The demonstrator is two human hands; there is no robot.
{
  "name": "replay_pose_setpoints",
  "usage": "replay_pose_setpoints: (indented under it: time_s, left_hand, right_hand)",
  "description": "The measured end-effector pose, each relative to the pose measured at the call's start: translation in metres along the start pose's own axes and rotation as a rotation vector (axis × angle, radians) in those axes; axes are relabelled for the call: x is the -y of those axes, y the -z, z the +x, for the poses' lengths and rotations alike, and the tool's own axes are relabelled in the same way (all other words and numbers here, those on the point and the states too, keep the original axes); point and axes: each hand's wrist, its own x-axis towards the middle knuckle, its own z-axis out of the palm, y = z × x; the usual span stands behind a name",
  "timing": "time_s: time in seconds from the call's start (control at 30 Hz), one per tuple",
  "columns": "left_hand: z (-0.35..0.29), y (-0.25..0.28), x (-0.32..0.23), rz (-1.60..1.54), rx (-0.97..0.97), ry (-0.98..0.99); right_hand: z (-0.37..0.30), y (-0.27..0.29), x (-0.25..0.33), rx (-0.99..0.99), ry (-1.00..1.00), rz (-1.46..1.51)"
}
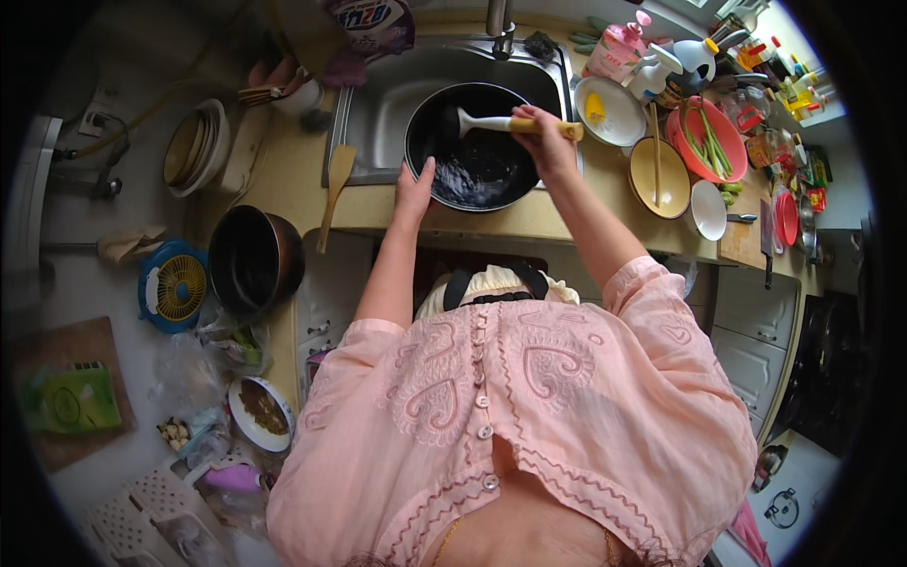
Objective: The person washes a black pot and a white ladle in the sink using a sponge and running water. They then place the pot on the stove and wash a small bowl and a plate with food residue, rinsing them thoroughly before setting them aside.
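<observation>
A round black pot [487,184] with water in it sits over the front of the metal sink [373,94]. My left hand [414,189] grips the pot's near-left rim, thumb on the edge. My right hand [546,142] is closed round the yellow handle of a long utensil [487,123], above the pot's right side. The utensil has a white neck, and its dark end reaches into the pot, where the black interior makes its shape hard to tell. A wooden spatula [338,180] lies on the counter left of my left hand.
The faucet [501,38] stands behind the pot. To the right are a white bowl [619,109], a yellowish bowl [659,180] with chopsticks, a red basin [723,142] with green stalks and a knife [766,241]. At left are a deep dark pot [250,260] and stacked bowls [203,142].
</observation>
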Motion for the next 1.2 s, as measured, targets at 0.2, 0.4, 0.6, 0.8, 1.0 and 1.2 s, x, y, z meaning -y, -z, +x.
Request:
replay_pose_setpoints:
  time_s: [0.2,0.4,0.6,0.8,1.0,1.2]
  left_hand:
    - [0.004,0.031,-0.007,0.068,0.019,0.008]
    - [0.003,0.029,-0.017,0.062,0.027,-0.042]
    - [0.004,0.032,-0.005,0.11,-0.018,0.027]
    - [0.002,0.027,-0.015,0.081,-0.003,-0.013]
    - [0.002,0.026,-0.008,-0.032,-0.012,-0.016]
    - [-0.018,0.001,0.011,0.02,-0.096,-0.128]
  right_hand:
    - [-0.022,-0.021,0.002,0.377,-0.072,0.1]
    - [-0.013,-0.028,0.001,0.258,-0.036,0.125]
    - [-0.021,-0.016,0.01,0.503,-0.193,-0.243]
    - [-0.016,-0.04,-0.013,0.346,0.055,-0.116]
    - [-0.026,-0.031,0.049,0.933,0.148,-0.838]
    - [-0.024,-0.033,-0.011,0.376,-0.017,-0.266]
